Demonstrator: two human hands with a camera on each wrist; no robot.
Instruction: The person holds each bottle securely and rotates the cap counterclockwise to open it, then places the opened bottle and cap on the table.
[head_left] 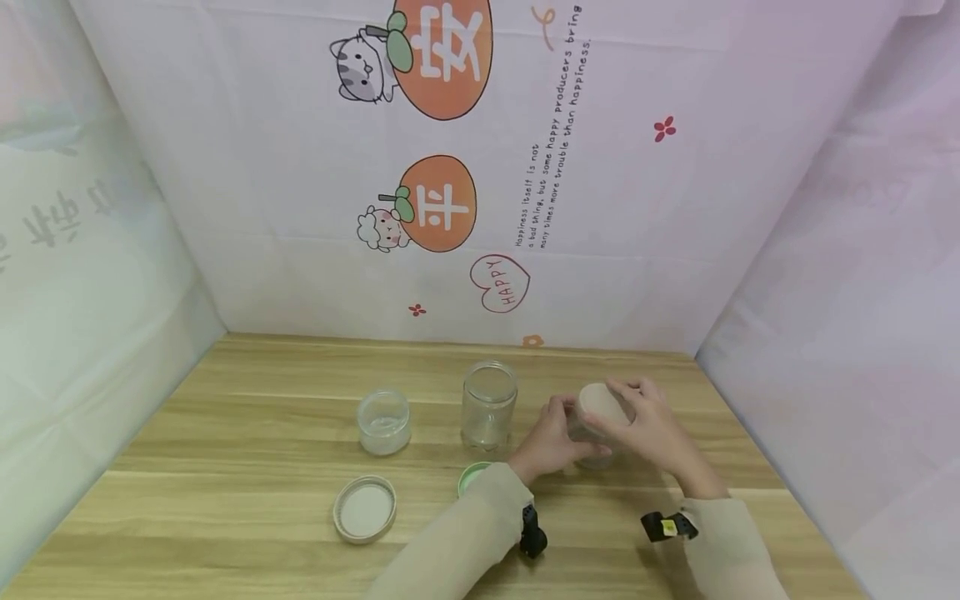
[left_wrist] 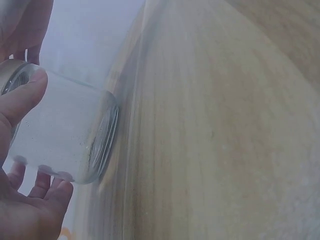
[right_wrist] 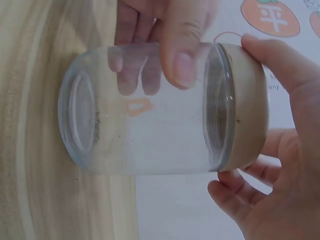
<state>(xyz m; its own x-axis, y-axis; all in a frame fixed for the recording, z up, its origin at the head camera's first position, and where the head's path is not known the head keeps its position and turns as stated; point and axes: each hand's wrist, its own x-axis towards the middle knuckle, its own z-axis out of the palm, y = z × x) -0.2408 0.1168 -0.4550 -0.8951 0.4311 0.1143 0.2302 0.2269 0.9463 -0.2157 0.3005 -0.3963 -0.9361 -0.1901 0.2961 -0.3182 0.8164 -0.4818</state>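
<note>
A clear glass jar [right_wrist: 170, 135] with a cream-coloured lid [right_wrist: 248, 107] on its mouth stands at the right of the table, between both hands. My left hand [head_left: 551, 437] grips the glass body, its thumb on one side and its fingers behind. The right hand [head_left: 648, 421] holds the lid round its rim, thumb and fingers on opposite sides. In the left wrist view the jar's thick base [left_wrist: 102, 142] is right at the wooden surface. Through the glass I see nothing inside but a few small specks on the wall.
A taller open jar [head_left: 489, 408] stands left of my hands, with a short open jar [head_left: 384, 425] beyond it. Nearer me lies an upturned cream lid [head_left: 365, 509]. A green-rimmed lid [head_left: 472, 477] is partly hidden by the left sleeve. Printed cloth walls [head_left: 300, 208] enclose the wooden table [head_left: 247, 467].
</note>
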